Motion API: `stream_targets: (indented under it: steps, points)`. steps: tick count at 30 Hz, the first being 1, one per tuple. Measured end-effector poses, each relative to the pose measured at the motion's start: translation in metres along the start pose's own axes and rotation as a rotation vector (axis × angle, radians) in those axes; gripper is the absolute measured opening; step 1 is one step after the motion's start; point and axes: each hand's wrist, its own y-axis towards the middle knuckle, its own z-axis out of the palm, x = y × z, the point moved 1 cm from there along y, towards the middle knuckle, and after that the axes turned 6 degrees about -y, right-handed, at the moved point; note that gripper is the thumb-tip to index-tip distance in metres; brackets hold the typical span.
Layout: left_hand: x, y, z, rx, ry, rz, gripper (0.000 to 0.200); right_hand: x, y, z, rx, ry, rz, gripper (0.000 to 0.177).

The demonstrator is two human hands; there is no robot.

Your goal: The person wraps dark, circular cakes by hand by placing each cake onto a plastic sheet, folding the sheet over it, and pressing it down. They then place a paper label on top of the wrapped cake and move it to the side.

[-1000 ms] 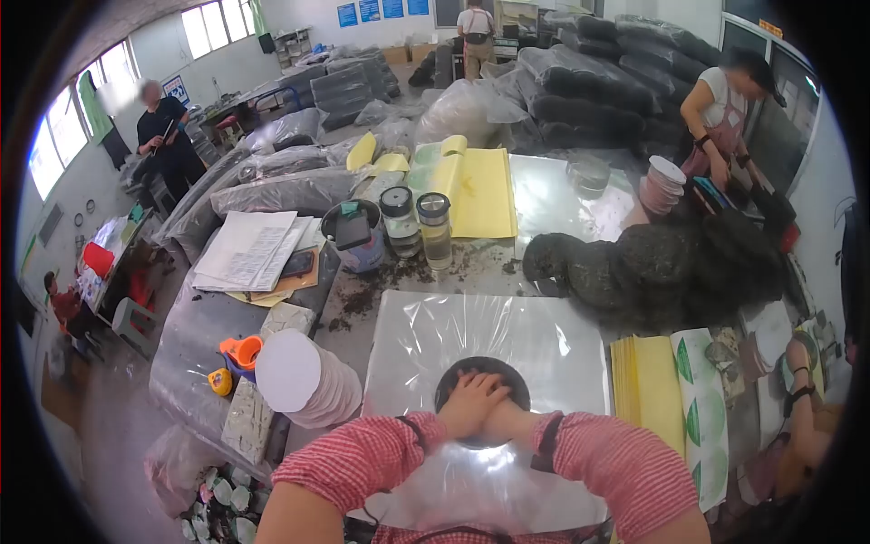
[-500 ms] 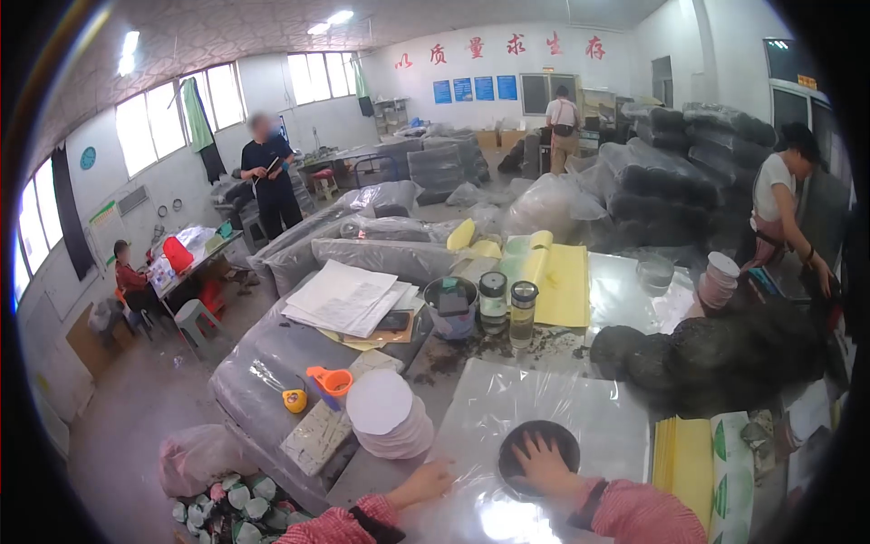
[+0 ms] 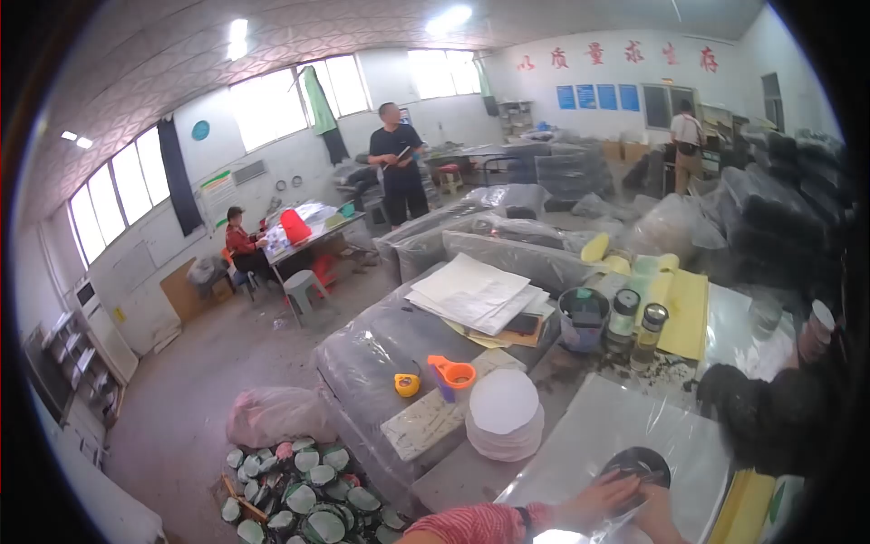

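A flat black disc (image 3: 645,461) lies on a sheet of clear plastic film (image 3: 580,426) over the worktable. Reaching in from the lower left, my left hand (image 3: 594,497) rests at the disc's near edge, its fingers stretched out together. My right hand (image 3: 654,515) touches the same edge close beside it. The right fingers are partly hidden and blurred, so I cannot make out whether they grip anything. Left of the film stands a stack of round white discs (image 3: 505,403), and dark fluffy material (image 3: 770,422) is heaped to the right.
Beyond the film are two lidded jars (image 3: 623,315), a bucket (image 3: 583,319) and yellow sheets (image 3: 684,313). An orange scoop-like tool (image 3: 453,372), a yellow tape measure (image 3: 407,385) and papers (image 3: 476,292) lie left. Green-rimmed round pieces (image 3: 313,494) cover the floor. Several people are farther off.
The view has swung left. My left hand has moved from the film beside the disc onto its edge, next to my right hand, which was spread flat on the disc.
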Motion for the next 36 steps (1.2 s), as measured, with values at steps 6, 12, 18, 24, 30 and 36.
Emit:
stream_targets:
  steps: [6,12,18,24,30,36]
  points:
    - [-0.022,0.009,-0.01,0.116,-0.106,-0.259,0.073,-0.1,-0.135,-0.077,-0.273,-0.172,0.775,0.039]
    - [-0.013,0.01,0.003,-0.005,0.066,-0.38,0.035,-0.048,-0.126,-0.099,-0.632,0.736,0.798,0.02]
    - [-0.021,0.026,0.0,-0.151,0.002,-0.518,0.047,0.058,-0.01,-0.021,-0.756,0.651,0.433,0.08]
    - [0.014,0.031,-0.024,-0.538,-0.761,-0.489,0.074,0.043,-0.006,0.006,-0.415,-0.122,0.153,0.048]
    - [0.002,0.047,-0.005,-0.367,-0.289,-0.283,0.06,0.015,0.003,-0.029,-0.9,0.467,0.313,0.04]
    - [-0.005,0.038,-0.016,-0.558,-0.594,-0.386,0.062,0.026,0.013,0.0,-0.308,0.228,-0.269,0.038]
